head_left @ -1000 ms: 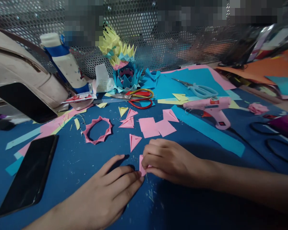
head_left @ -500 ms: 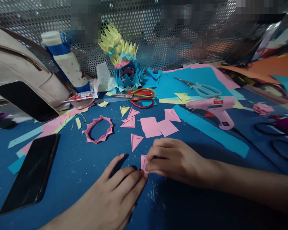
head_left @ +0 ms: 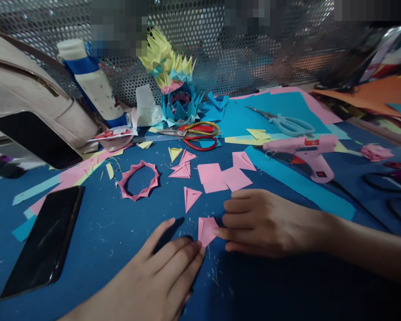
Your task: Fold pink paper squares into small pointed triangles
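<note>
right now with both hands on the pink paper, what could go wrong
The pink paper could slide or crease crooked, since only fingertips of the left hand and right hand touch it. The loose pink squares lie just beyond the right hand, so its knuckles might nudge them.

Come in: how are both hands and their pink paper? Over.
Left hand touching pink paper, near corner. Right hand: one fingertip on right side. Paper creased. Folded pink triangle just beyond.

Dim light, dark shadows beside the hands [head_left: 263,223], edges stretched, blurred
</note>
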A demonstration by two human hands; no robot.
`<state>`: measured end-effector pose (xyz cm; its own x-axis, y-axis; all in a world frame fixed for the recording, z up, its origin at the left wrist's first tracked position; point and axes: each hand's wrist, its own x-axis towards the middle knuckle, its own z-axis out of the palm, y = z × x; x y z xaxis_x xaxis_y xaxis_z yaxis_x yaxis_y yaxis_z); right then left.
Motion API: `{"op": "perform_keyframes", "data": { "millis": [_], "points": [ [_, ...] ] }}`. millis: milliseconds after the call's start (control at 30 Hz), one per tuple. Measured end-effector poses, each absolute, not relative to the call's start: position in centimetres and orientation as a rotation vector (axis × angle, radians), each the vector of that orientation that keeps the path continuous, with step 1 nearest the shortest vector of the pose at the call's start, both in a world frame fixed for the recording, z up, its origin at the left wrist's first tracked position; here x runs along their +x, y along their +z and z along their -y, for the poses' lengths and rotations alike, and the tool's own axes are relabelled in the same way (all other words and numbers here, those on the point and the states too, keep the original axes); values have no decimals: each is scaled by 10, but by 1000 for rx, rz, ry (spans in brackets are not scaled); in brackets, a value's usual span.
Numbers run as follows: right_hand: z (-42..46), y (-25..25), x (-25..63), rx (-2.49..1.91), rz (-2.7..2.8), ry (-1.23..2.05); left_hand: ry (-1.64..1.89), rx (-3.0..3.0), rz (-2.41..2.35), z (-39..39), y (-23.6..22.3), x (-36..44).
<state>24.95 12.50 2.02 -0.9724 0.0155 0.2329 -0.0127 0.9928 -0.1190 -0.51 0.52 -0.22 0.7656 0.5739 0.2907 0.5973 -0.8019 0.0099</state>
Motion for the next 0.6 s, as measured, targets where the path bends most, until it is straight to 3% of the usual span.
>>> {"op": "perform_keyframes", "data": {
  "millis": [333, 600],
  "points": [
    [-125, 16, 250, 29, 2864, 206, -872, -2973, 1015, -12, -5, -12],
    [-124, 16, 251, -6, 2863, 216, -631, -2946, 865, -13, -5, -16]
  ]
}}
